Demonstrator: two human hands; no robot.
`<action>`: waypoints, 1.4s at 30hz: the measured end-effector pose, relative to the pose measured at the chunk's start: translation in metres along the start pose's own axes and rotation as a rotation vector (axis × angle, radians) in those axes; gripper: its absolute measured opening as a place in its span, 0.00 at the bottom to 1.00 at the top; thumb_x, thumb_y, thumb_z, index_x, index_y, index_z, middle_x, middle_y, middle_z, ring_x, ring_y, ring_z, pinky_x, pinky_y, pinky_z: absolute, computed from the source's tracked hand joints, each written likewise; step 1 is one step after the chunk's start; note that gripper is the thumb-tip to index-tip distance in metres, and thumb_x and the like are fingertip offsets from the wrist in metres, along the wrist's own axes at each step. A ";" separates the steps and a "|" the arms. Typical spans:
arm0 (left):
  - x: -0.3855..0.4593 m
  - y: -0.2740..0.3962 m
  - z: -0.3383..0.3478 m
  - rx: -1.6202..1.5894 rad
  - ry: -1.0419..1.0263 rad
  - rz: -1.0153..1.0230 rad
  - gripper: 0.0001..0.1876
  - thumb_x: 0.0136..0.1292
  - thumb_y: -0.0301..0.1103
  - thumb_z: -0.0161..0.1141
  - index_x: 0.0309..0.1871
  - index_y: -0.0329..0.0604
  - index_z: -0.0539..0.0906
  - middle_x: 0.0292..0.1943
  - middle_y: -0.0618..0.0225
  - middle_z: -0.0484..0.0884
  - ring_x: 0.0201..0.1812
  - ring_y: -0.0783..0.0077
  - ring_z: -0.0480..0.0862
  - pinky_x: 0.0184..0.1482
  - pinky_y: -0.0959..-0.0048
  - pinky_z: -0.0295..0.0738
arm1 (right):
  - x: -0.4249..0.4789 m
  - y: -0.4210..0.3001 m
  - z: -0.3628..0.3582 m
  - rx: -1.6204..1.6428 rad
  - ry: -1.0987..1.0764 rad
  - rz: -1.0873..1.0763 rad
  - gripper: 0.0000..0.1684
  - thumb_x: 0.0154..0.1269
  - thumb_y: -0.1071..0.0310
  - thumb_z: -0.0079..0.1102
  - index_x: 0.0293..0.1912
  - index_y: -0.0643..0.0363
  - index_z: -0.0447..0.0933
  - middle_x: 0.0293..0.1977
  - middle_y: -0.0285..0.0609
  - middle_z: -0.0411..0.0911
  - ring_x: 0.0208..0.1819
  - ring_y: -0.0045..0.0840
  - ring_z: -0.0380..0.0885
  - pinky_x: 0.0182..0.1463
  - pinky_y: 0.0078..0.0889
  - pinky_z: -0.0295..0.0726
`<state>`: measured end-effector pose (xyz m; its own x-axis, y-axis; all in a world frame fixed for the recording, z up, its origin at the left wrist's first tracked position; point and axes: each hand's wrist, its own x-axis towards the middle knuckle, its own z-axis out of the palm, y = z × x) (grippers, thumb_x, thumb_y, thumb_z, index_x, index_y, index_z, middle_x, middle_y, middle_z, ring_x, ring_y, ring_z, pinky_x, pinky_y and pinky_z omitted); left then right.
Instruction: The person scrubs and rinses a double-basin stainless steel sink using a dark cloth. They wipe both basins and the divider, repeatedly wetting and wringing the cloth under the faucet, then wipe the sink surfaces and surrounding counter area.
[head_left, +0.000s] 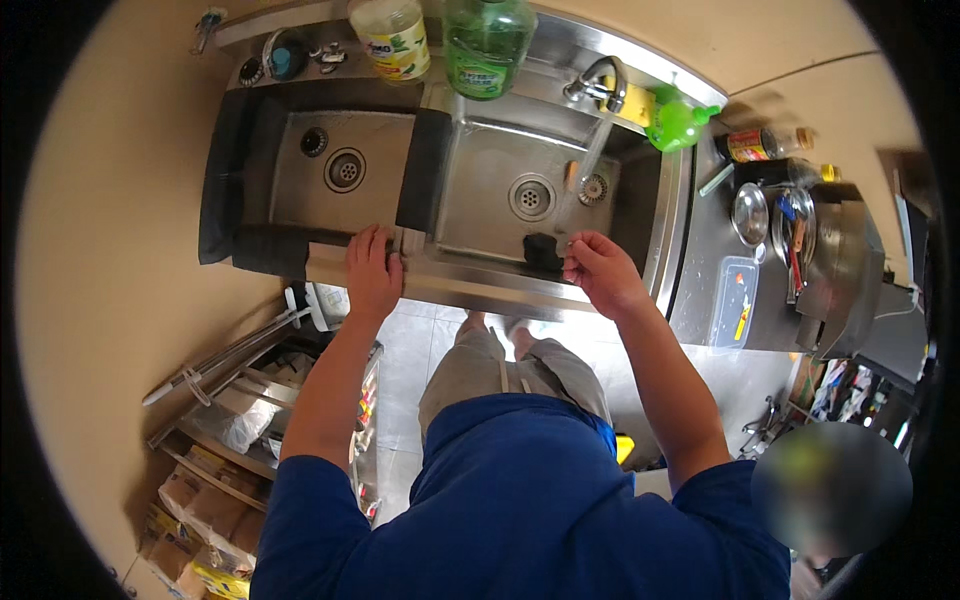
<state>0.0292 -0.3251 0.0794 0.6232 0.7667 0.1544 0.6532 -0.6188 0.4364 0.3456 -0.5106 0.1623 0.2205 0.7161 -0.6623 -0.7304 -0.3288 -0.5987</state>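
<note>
My left hand (373, 274) rests on the front rim (480, 281) of a stainless steel double sink, fingers over the edge and nothing in its grasp. My right hand (601, 270) is over the front of the right basin (487, 187), thumb and fingers curled together. Beside its fingertips lies a crumpled black piece (541, 251), perhaps film or cloth; whether I pinch it is unclear. Water runs from the faucet (616, 90) into this basin, near a strainer basket (592, 189) and a small orange-brown object (571, 176). Black sheet (426, 169) covers the divider between the basins.
Behind the sink stand a yellow-labelled bottle (390, 41), a large green bottle (487, 52), a yellow sponge (634, 103) and a green pump bottle (675, 124). The right counter holds sauce bottles (757, 144), metal bowls (750, 214) and a clear lid (733, 300). A loaded rack (247, 457) stands left.
</note>
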 end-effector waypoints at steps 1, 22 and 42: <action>-0.001 -0.001 0.001 0.011 0.005 -0.015 0.22 0.61 0.32 0.55 0.59 0.39 0.71 0.61 0.52 0.71 0.62 0.45 0.68 0.67 0.50 0.60 | 0.004 -0.002 0.010 0.014 -0.035 0.007 0.07 0.73 0.68 0.54 0.46 0.59 0.74 0.34 0.34 0.74 0.35 0.19 0.74 0.41 0.24 0.77; 0.004 0.012 0.007 0.165 -0.001 -0.054 0.23 0.61 0.33 0.55 0.60 0.41 0.72 0.60 0.53 0.72 0.63 0.49 0.69 0.72 0.46 0.52 | -0.004 -0.053 -0.023 -1.223 0.012 -0.207 0.07 0.70 0.68 0.54 0.44 0.61 0.75 0.30 0.41 0.76 0.32 0.25 0.76 0.38 0.29 0.75; -0.527 0.044 -0.013 -0.354 -0.230 -1.472 0.18 0.68 0.35 0.48 0.55 0.34 0.76 0.47 0.41 0.80 0.50 0.40 0.79 0.52 0.51 0.75 | 0.185 0.427 0.260 -0.972 -0.527 0.336 0.11 0.70 0.62 0.57 0.41 0.61 0.77 0.25 0.37 0.76 0.24 0.21 0.74 0.27 0.27 0.76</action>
<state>-0.2756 -0.7544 0.0287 -0.3922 0.5814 -0.7129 0.6196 0.7397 0.2624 -0.0933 -0.3586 -0.0983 -0.3552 0.5955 -0.7206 0.1554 -0.7225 -0.6737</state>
